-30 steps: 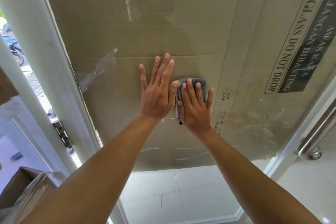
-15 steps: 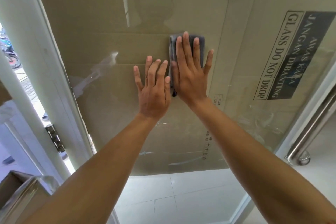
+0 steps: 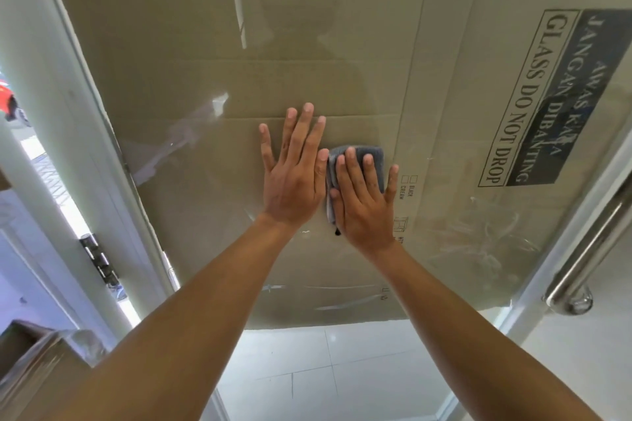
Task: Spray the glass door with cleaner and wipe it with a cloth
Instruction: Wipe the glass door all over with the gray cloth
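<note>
The glass door (image 3: pixel 191 55) fills the head view, with brown cardboard showing behind the pane. My left hand (image 3: pixel 292 171) lies flat on the glass, fingers straight and spread. Just to its right, my right hand (image 3: pixel 362 202) presses a folded grey cloth (image 3: pixel 371 154) against the glass with straight fingers; only the cloth's top and left edge show past the hand. No spray bottle is in view.
A steel door handle (image 3: pixel 588 267) runs down the right edge. The white door frame (image 3: pixel 51 120) with a dark hinge (image 3: pixel 99 260) stands at the left. A wrapped cardboard box (image 3: pixel 37 362) sits at the lower left. White floor tiles (image 3: pixel 307 366) lie below.
My right hand has slid the cloth down the glass from its higher position half a second ago, back beside my left hand. My left hand stays flat on the pane.
</note>
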Demonstrator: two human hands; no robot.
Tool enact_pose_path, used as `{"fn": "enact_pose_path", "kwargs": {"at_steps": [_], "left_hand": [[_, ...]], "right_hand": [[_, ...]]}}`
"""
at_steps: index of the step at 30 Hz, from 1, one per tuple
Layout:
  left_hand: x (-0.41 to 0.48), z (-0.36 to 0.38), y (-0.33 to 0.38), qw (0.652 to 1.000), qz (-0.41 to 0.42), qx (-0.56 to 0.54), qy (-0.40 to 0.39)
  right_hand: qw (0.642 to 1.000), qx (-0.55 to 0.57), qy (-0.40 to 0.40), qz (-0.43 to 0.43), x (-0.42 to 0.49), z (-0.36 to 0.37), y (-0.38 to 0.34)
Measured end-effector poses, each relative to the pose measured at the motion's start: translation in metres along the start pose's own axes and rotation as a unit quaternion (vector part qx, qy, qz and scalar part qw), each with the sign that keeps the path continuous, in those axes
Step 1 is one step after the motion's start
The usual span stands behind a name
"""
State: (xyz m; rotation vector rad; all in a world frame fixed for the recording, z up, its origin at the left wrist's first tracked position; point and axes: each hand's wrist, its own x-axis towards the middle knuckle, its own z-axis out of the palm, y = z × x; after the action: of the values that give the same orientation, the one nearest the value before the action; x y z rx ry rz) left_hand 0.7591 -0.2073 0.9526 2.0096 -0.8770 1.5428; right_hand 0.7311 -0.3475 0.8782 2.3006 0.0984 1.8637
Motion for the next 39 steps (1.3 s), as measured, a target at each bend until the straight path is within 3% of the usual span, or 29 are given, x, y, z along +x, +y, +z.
{"fn": "enact_pose_path", "kwargs": {"at_steps": [8,13,19,28,34,39], "left_hand": [[0.003,-0.004,0.003,1.000,-0.005,0.023,-0.014],[0.011,-0.001,0.011,1.000,-0.021,0.016,0.004],[0.018,0.009,0.024,1.000,0.000,-0.009,0.005],[0.013,0.019,0.031,1.000,0.011,-0.006,0.002],[0.006,0.023,0.043,1.000,0.012,-0.014,-0.010],[0.005,0.025,0.052,1.000,0.001,-0.012,-0.023]], "right_hand": [[1.000,0.000,-0.031,0.001,-0.013,-0.009,0.003],[0.998,0.018,-0.003,0.058,0.061,-0.020,0.002],[0.998,0.016,0.018,0.061,0.136,-0.034,0.032],[0.996,0.023,0.025,0.087,0.060,-0.025,0.054],[0.997,0.013,-0.021,0.076,-0.021,-0.021,0.055],[0.997,0.004,-0.022,0.069,-0.024,-0.020,0.054]]}}
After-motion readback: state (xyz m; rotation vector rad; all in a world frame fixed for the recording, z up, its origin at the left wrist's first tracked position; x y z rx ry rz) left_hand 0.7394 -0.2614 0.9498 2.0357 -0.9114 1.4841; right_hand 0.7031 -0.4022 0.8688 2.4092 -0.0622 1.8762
